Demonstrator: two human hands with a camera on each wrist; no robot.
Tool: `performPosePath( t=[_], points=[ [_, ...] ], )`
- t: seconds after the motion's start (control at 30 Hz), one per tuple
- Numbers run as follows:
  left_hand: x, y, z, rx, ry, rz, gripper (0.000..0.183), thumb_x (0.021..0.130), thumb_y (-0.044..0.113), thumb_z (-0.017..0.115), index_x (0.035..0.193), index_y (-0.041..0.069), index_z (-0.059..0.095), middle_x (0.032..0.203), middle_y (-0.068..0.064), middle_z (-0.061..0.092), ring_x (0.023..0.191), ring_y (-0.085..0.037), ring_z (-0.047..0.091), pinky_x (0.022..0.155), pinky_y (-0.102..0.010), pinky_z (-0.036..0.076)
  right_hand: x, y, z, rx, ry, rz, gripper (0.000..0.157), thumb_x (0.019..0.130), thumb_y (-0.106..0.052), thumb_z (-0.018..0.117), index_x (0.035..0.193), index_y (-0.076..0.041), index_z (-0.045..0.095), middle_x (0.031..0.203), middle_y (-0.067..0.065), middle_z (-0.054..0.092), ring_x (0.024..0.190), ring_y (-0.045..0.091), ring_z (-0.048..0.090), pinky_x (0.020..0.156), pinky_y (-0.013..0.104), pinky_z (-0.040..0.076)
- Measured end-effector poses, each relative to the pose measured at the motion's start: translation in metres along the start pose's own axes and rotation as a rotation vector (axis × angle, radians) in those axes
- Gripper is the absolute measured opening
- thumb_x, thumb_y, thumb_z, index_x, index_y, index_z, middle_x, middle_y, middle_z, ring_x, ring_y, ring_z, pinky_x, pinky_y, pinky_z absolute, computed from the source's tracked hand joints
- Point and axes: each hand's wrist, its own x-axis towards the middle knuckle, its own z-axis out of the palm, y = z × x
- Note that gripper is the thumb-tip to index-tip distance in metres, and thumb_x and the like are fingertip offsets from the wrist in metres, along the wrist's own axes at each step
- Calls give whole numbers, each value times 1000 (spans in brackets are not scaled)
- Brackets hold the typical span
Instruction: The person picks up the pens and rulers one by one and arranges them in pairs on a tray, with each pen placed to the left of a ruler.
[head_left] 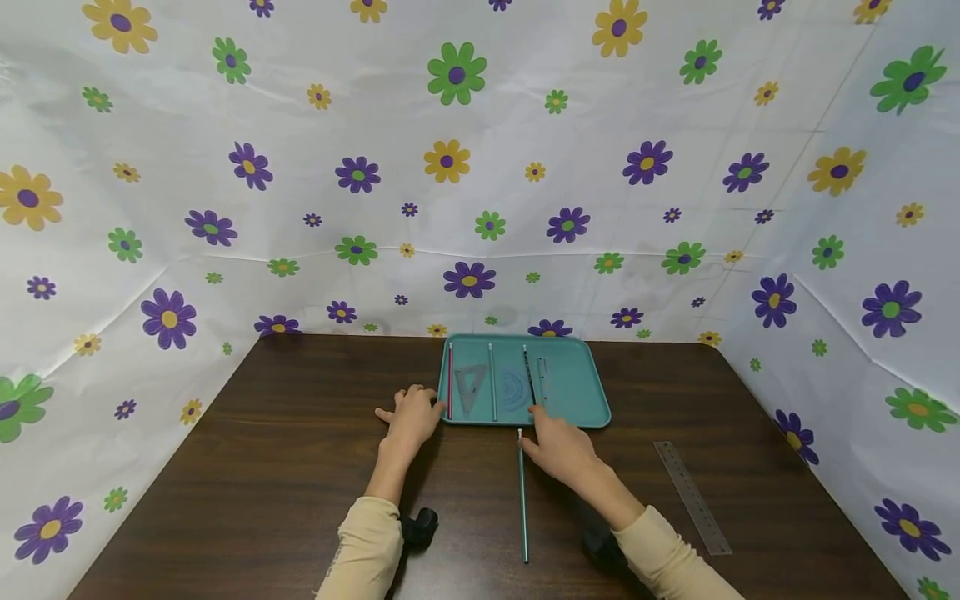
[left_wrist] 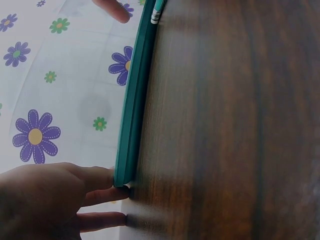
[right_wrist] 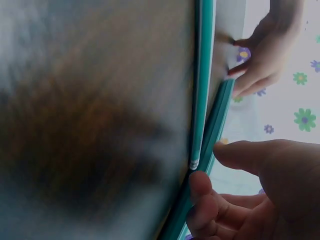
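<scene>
A teal tray (head_left: 581,383) stands at the back of the table. My left hand (head_left: 412,417) rests with extended fingers at its front left corner; in the left wrist view the fingertips touch that corner. My right hand (head_left: 564,450) is at the tray's front edge, its fingertips overlapping the near end of a black pencil (head_left: 528,367). A gap shows between thumb and forefinger in the right wrist view. Beside that thumb, a green pencil (head_left: 523,508) lies on the table, its white eraser end (right_wrist: 194,164) close to the tray.
Also in the tray are a red pencil (head_left: 450,383), a clear set square (head_left: 470,379), a teal pencil (head_left: 492,383), a clear protractor (head_left: 514,390) and a short clear ruler (head_left: 545,379). A longer ruler (head_left: 692,496) lies on the table at right. Flowered sheeting (head_left: 465,217) borders the table.
</scene>
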Motion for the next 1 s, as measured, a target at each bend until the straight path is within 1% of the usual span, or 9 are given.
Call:
performPosePath(
  t=[0.17, 0.2, 0.3, 0.4, 0.53, 0.63, 0.8, 1.0],
  points=[
    [0, 0, 0, -2, 6, 5, 37, 101, 26, 58, 131, 5, 64, 145, -23, 48, 140, -53, 30, 102, -87, 7, -9, -8, 1, -50, -45, -5, 65, 95, -33, 67, 146, -2, 44, 48, 1, 50, 37, 11, 32, 39, 25, 19],
    [0, 0, 0, -3, 5, 5, 37, 101, 26, 58, 131, 5, 64, 145, -23, 48, 140, -53, 30, 102, -87, 7, -11, -9, 2, -57, -50, -7, 66, 94, -34, 68, 146, -2, 43, 50, 1, 53, 38, 11, 35, 38, 25, 21],
    [-1, 0, 0, -9, 3, 7, 37, 101, 26, 58, 132, 5, 64, 146, -23, 48, 141, -53, 29, 102, -87, 7, -16, -12, 2, -62, -56, -21, 67, 94, -33, 68, 146, 0, 43, 55, 2, 55, 38, 12, 38, 38, 25, 22],
    [-1, 0, 0, -14, 2, 4, 37, 101, 25, 58, 132, 5, 64, 146, -23, 48, 141, -53, 29, 102, -87, 6, -21, -14, 4, -64, -53, -43, 67, 94, -32, 69, 146, 1, 43, 56, -1, 53, 38, 11, 38, 38, 24, 21],
    [-1, 1, 0, -12, 0, 1, 37, 101, 26, 58, 132, 5, 64, 146, -23, 48, 141, -53, 29, 102, -87, 7, -27, -17, 6, -62, -71, -57, 70, 93, -31, 70, 148, 3, 41, 51, -4, 47, 37, 9, 33, 38, 22, 19],
    [-1, 1, -1, -8, -2, 0, 38, 101, 26, 58, 132, 5, 64, 146, -23, 48, 141, -53, 29, 102, -87, 7, -30, -18, 8, -60, -86, -60, 72, 92, -30, 71, 148, 4, 40, 50, -3, 47, 37, 8, 31, 38, 21, 18],
    [-1, 1, -1, -5, -1, -2, 38, 101, 25, 58, 132, 4, 63, 147, -23, 47, 141, -53, 29, 102, -87, 7, -32, -20, 9, -60, -106, -60, 73, 91, -30, 72, 148, 4, 41, 52, -3, 48, 39, 10, 35, 39, 23, 21],
    [-1, 1, -1, 0, 2, 2, 38, 101, 26, 58, 132, 5, 63, 146, -23, 47, 140, -53, 30, 102, -87, 8, -31, -22, 9, -38, -158, -37, 74, 91, -30, 73, 147, 5, 41, 57, -2, 53, 42, 12, 42, 41, 26, 26]
  ],
)
